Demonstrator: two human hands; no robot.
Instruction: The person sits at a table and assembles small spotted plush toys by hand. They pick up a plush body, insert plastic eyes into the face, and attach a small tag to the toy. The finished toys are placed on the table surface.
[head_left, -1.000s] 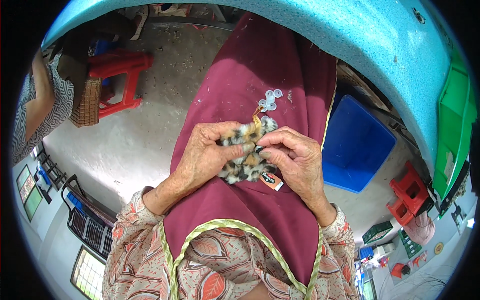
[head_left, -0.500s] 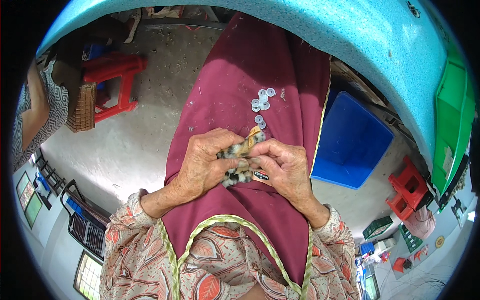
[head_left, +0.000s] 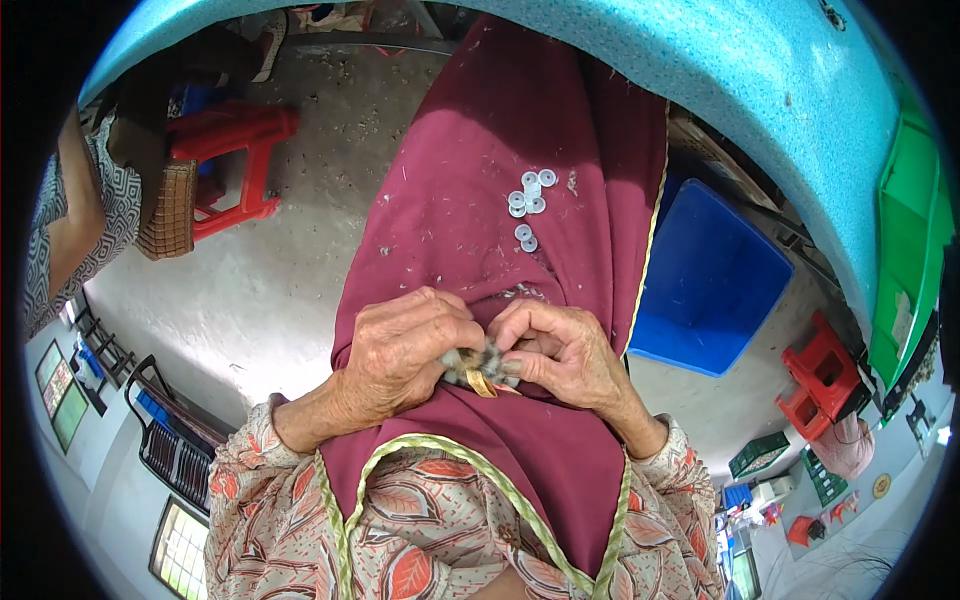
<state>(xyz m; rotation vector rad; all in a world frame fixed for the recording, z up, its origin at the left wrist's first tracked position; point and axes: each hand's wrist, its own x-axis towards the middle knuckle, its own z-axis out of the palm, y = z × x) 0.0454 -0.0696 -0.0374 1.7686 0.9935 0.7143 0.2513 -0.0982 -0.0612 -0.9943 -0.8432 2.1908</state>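
Observation:
Between my two hands, low over my lap, is a small furry piece [head_left: 459, 372] in mottled black, white and tan, with a yellowish fabric tag [head_left: 481, 383] on it. My left hand [head_left: 405, 345] has its fingers curled over one side. On the other side my right hand [head_left: 563, 350] pinches it between thumb and fingers. Much of the piece is hidden by the fingers. Farther out on the maroon apron [head_left: 450, 210] across my lap lie several small round translucent plastic discs [head_left: 530, 195], a pair of them a little nearer my hands.
A speckled turquoise table edge [head_left: 640, 50] curves over my knees. Right of my lap stands a blue bin [head_left: 705, 285], with a red stool [head_left: 820, 375] beyond and a green tray [head_left: 905, 260] at the far right. Another red stool [head_left: 250, 165] and a seated person [head_left: 85, 215] are at the left.
Both hands have drawn the furry piece slightly nearer my body and turned it, so the tag now points toward me. The left fingers have curled over. The discs still lie on the apron.

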